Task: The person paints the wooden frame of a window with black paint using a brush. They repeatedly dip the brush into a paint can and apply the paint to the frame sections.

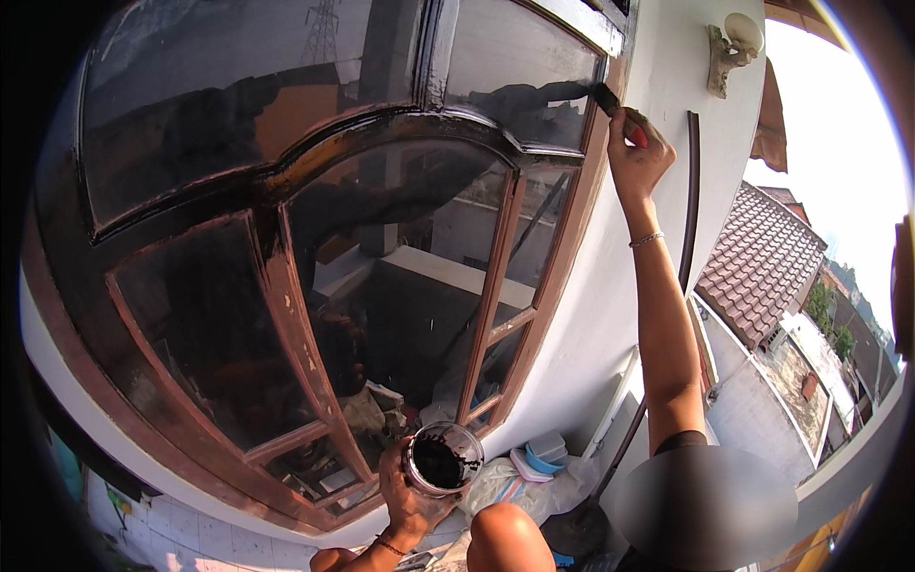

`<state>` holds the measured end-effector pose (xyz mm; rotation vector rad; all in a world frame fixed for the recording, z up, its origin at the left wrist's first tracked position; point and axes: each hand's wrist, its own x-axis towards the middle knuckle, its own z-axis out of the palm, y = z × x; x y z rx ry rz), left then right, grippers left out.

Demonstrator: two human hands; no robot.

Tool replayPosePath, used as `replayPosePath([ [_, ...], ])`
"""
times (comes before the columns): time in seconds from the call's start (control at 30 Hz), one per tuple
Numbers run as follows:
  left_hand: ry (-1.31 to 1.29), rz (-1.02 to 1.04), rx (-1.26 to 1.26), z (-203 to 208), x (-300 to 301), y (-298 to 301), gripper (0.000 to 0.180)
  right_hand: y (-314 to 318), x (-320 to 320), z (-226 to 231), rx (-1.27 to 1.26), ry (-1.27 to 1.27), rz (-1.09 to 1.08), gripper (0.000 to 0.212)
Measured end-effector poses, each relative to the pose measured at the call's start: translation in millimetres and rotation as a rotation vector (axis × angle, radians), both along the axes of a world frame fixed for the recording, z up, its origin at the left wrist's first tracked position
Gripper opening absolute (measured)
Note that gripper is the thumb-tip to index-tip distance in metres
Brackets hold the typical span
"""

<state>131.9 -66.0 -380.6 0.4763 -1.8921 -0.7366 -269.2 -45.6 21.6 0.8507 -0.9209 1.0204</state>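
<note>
My right hand [640, 160] is raised at the upper right, closed around the red handle of a paintbrush [606, 99]. The dark bristles meet the right side of the wooden window frame [593, 181], beside the upper right pane. Low in the middle, my left hand [408, 496] grips a clear round tub of dark paint [440, 464] with its open top facing up. Wet-looking black paint covers the upper bars and the arch [381, 124] of the frame. The lower bars [310, 343] are reddish brown with pale worn spots.
A white wall [658, 76] with a globe lamp [742, 33] runs right of the window. A dark pole [693, 191] leans along it. Below lie plastic bags [500, 484] and stacked plastic containers [543, 453]. My knee [510, 539] is beside the tub. Tiled roofs [762, 257] stand beyond.
</note>
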Motion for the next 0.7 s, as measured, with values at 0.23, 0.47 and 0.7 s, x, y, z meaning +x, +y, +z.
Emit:
replayPosePath([
  [0.23,-0.028,0.001,-0.010,16,0,4,0.103,3,14,35,-0.049,-0.054,0.077,0.012],
  [0.47,0.064,-0.082,0.083,-12,-4,1,0.104,1,6,-13,0.112,-0.050,-0.049,0.009],
  [0.7,-0.036,-0.017,0.019,9,-2,6,0.104,5,15,23,-0.022,-0.007,0.047,0.008],
])
